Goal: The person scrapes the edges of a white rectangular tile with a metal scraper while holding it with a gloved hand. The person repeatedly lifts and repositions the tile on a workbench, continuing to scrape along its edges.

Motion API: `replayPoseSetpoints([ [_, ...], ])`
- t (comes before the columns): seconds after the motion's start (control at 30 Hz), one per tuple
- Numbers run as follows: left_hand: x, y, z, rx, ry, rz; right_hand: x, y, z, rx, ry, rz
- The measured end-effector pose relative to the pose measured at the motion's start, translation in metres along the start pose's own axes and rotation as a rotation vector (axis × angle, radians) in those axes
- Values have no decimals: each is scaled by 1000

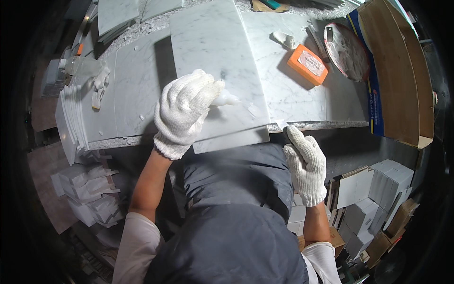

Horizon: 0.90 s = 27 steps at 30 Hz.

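A long white marble slab with grey veins lies across the work surface, its near end sticking out over the edge toward me. Above it, my left hand, in a white knit glove, is closed around a translucent white squeeze bottle. The bottle's narrow nozzle points right, close to a glossy wet-looking patch on the slab. My right hand, gloved too, is at the table's front edge, right of the slab. Its fingers are closed around a small pale piece whose kind I cannot make out.
An orange block with a label sits right of the slab, near a round dish of whitish material. Beyond stands an open cardboard box. Thin white slabs lean at the left; white boxes stack below right.
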State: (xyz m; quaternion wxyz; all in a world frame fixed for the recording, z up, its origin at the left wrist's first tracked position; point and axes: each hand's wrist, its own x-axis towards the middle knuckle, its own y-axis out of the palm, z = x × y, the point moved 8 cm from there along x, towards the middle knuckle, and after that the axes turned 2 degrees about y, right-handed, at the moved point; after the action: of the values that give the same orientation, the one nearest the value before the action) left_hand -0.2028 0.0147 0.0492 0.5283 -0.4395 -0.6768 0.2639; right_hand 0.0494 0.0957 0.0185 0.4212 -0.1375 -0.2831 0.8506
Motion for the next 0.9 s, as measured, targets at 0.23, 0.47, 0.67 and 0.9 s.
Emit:
replayPoseSetpoints([
  [0.23, 7, 1, -10, 101, 109, -32, 0, -10, -1, 54, 4, -26],
  [0.47, 17, -4, -25, 179, 268, -30, 0, -6, -3, 56, 39, -16],
  [0.67, 14, -2, -28, 278, 291, -43, -1, -9, -4, 44, 17, -32],
  [0.9, 7, 2, -27, 272, 286, -33, 1, -9, 0, 51, 26, -10],
])
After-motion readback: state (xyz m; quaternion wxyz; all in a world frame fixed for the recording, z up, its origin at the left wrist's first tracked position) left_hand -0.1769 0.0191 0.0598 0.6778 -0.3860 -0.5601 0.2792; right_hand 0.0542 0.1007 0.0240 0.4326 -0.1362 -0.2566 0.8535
